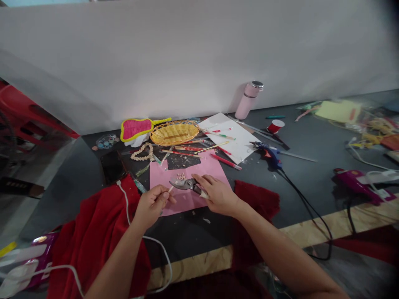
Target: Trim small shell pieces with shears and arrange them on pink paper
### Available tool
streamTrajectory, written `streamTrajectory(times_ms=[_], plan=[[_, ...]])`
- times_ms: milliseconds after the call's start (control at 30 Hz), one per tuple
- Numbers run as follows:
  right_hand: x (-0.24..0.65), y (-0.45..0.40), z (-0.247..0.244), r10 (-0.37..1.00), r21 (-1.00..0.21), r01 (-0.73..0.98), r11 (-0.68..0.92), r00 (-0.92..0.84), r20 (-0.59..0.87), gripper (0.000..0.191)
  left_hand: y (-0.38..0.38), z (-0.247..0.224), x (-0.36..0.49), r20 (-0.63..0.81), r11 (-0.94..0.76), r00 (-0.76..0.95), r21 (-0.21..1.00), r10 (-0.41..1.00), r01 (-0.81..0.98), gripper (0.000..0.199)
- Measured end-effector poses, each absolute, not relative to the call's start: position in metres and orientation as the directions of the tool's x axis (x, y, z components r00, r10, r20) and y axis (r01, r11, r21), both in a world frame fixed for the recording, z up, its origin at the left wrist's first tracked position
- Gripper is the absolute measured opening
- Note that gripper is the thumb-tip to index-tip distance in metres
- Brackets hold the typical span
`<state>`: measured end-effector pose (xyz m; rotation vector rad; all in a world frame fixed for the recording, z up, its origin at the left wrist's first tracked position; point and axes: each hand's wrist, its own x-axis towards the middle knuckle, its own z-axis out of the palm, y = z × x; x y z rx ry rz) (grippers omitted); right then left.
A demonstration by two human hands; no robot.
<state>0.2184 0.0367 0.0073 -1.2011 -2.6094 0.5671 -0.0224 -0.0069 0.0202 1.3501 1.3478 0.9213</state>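
Note:
My right hand point(218, 194) is closed around the handles of a pair of pruning shears point(190, 185), its blades pointing left. In my left hand point(155, 204), a thin pale stick point(171, 189) is pinched between the fingers, its tip at the shears' blades. Whether the blades touch it I cannot tell. Beneath both hands lies a pink sheet point(190, 202) with a cut-out at its far edge. A small pile of short pale pieces point(181, 176) rests on the sheet just beyond the blades.
Past the sheet are a yellow wicker basket point(174, 132), a heart-shaped braid point(137, 153) and several wrapped sticks. A glue gun point(270, 155) with a black cable, white paper point(224, 128) and a pink bottle point(248, 101) stand right. Red cloth point(102, 220) and a phone point(112, 166) lie left.

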Motion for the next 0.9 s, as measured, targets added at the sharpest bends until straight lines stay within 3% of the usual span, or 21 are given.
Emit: streamTrajectory(times_ms=[367, 667, 900], plan=[[0.208, 0.026, 0.012, 0.809, -0.414, 0.749, 0.517, -0.586, -0.05, 0.061, -0.005, 0.016, -0.026, -0.143, 0.129, 0.068, 0.975, 0.987, 0.18, 0.027], [0.216, 0.03, 0.016, 0.73, -0.571, 0.616, 0.542, -0.682, -0.043, 0.063, -0.007, 0.016, -0.023, -0.117, 0.107, 0.083, 0.987, 0.99, 0.116, 0.03], [0.218, 0.034, 0.011, 0.744, -0.49, 0.642, 0.59, -0.668, 0.022, 0.072, -0.005, 0.015, -0.033, -0.305, 0.32, 0.272, 0.947, 0.912, -0.009, 0.037]])
